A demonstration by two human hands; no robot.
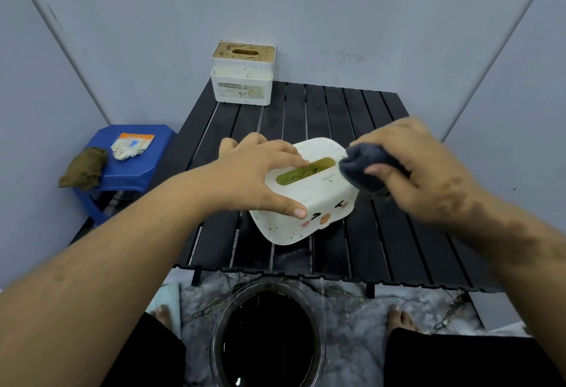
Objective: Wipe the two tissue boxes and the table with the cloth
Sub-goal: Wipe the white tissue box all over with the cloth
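A white tissue box with a cartoon face [318, 206] stands on the black slatted table [407, 239], speckled with dirt, its top slot greenish. My left hand [260, 172] holds it from the left, thumb on the front wall, fingers over the lid. My right hand [422, 166] grips a bunched dark grey cloth [364, 169] and presses it on the lid's right end. A second white tissue box with a wooden lid [243, 75], also spotted, stands at the table's far left corner.
A blue plastic stool [131, 172] stands left of the table with an olive rag [84, 167] and a crumpled packet [131, 145] on it. A round bin with a dark inside [269, 334] sits on the floor between my feet. Walls close in on three sides.
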